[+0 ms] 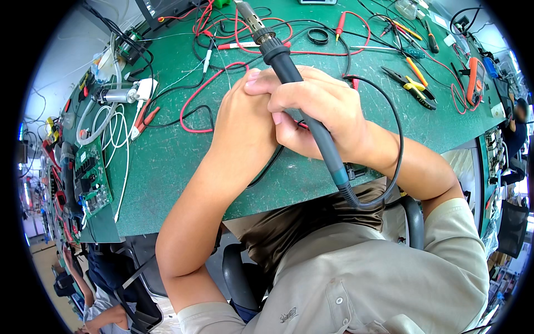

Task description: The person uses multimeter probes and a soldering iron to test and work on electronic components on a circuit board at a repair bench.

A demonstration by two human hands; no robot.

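My right hand (336, 106) is closed around the dark grip of a soldering iron (324, 146). Its metal barrel slants up and to the left, away from me. From the iron's rear end, a black cord (399, 139) curves up around the right side of my wrist. Pressed against the right hand, my left hand (245, 114) has its fingers curled in. Whatever lies between the fingers of the left hand is hidden. A bit of red and black wire shows just below where the hands meet.
Red and black test leads (194, 106) tangle across the green mat (167, 183). Pliers (413, 88), a red probe (340, 25), a black ring (318, 37) and an orange meter (474, 80) lie beyond and right. At left are a circuit board (94, 186) and red clips (146, 119).
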